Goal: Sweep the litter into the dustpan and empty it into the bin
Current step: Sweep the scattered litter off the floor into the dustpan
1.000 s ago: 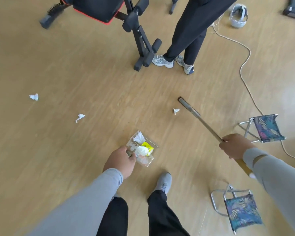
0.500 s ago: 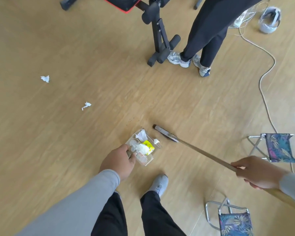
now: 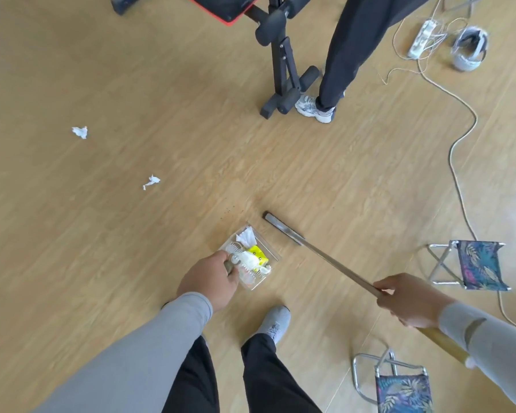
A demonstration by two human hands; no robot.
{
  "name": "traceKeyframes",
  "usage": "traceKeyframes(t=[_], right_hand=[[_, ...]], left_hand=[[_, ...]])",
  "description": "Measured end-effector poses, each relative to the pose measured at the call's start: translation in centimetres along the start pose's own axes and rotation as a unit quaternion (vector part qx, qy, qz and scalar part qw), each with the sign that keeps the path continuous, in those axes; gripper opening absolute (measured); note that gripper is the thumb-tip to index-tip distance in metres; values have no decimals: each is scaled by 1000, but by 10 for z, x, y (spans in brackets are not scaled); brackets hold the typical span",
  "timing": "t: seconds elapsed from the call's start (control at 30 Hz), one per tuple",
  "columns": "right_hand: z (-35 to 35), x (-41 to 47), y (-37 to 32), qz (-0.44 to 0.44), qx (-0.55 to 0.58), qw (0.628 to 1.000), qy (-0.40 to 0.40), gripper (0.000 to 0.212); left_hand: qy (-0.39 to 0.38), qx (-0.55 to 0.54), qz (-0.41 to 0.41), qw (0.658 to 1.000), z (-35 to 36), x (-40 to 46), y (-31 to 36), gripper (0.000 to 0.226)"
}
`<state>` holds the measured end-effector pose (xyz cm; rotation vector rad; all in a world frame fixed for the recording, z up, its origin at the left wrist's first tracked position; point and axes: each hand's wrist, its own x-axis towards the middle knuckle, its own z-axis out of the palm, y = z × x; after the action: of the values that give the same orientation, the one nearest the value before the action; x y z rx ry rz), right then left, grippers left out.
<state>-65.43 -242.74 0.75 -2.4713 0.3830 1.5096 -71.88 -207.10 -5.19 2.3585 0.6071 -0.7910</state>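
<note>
A clear plastic dustpan (image 3: 269,255) rests on the wooden floor in front of my feet, holding white paper and a yellow wrapper (image 3: 257,253). My left hand (image 3: 210,280) grips its handle at the near side. My right hand (image 3: 407,299) grips the long wooden broom handle (image 3: 338,265); the thin dark broom head (image 3: 282,229) lies on the floor just right of the dustpan's mouth. Two crumpled white paper scraps lie off to the left: one (image 3: 152,182) nearer, another (image 3: 80,132) farther away. No bin is in view.
A person in dark trousers and white trainers (image 3: 316,107) stands ahead beside a black exercise bench frame (image 3: 283,70). Two folding stools (image 3: 477,265) (image 3: 399,389) stand at right. A cord (image 3: 456,150), power strip and headset (image 3: 469,49) lie at upper right.
The broom swept leftward, pushing a small paper scrap from the open floor into the dustpan. The broom head now rests beside the pan. My left hand kept hold of the dustpan.
</note>
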Motion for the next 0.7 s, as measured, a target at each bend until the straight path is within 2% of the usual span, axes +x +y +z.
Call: traceKeyframes(t=[0.2,0.33,0.4,0.5,0.7], right_hand=[[-1,-25,-37,-7,40,999,10,33],[-2,-33,-94,-37,38,998,24,18],[1,-38,-130,-52,27,998,27,13],[10,-44,-188,-63,3,998,28,17],[36,-70,-303,-91,-40,995,30,13]], left_hand=[[-7,-61,-27,998,-35,-20,-41,23],[25,-160,-67,984,-76,-37,-93,3],[45,-214,-85,972,-96,-45,-123,6],[73,-264,-107,956,-127,-56,-166,9],[126,-297,-139,936,-188,-62,-249,23]])
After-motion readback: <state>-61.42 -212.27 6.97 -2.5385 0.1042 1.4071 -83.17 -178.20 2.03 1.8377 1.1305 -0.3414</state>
